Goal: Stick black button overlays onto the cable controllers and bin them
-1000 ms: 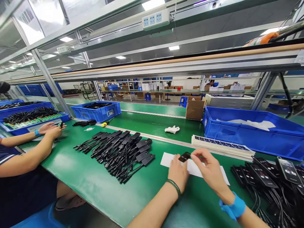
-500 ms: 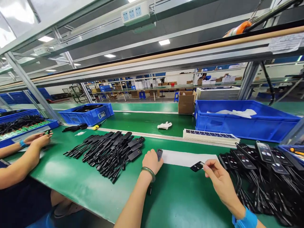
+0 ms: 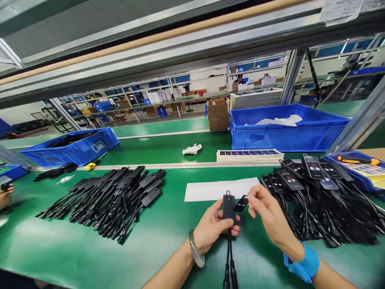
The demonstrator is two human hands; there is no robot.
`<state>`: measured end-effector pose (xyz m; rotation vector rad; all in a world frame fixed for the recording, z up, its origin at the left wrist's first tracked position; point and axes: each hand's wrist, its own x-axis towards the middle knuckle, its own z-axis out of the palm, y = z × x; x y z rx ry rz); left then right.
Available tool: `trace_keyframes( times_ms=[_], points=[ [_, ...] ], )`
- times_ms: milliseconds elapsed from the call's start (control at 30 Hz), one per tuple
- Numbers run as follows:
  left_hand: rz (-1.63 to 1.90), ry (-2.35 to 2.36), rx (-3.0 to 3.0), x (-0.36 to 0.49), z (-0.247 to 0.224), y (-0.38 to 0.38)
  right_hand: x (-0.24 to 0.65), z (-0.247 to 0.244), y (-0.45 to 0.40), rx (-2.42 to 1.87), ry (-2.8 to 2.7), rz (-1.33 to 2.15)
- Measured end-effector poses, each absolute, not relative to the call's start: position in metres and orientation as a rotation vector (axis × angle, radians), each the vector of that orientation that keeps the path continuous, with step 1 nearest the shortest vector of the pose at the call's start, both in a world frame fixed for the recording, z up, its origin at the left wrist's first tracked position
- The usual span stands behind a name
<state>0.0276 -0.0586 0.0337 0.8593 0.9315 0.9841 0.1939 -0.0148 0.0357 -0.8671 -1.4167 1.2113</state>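
My left hand [image 3: 212, 224] grips a small black controller box [image 3: 229, 206] upright, its face toward me; a little display shows near its top and two cables hang below. Between thumb and fingers of my right hand [image 3: 266, 206] is a black label sticker [image 3: 241, 203], tilted just right of the box's face. Whether the sticker touches the box I cannot tell. Behind both hands a white backing sheet [image 3: 198, 192] lies on the green table. Plain controllers with cables form a pile [image 3: 120, 196] to the left. Controllers with printed faces are heaped [image 3: 290, 180] to the right.
A stack of label sheets [image 3: 249, 156] lies before a large blue bin [image 3: 285, 134]. Another blue bin [image 3: 75, 146] stands at the back left, near a yellow-handled tool [image 3: 90, 166]. A white glove [image 3: 192, 149] lies mid-table. A co-worker's hand [image 3: 5, 196] shows at the left edge.
My left hand has moved right from beside the left pile, bringing the controller up in front of me. My right hand has brought the sticker close to it. The view has turned rightward.
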Motion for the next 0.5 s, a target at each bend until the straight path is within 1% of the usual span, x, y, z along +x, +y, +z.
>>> trace_keyframes(
  times_ms=[200,500],
  points=[
    [0.939,0.855,0.838,0.025,0.04,-0.061,0.198,0.042,-0.015,-0.905,-1.474,1.269],
    [0.901,0.785,0.83,0.027,0.038,-0.063,0.194,0.05,-0.018,-0.96,-1.537,1.383]
  ],
)
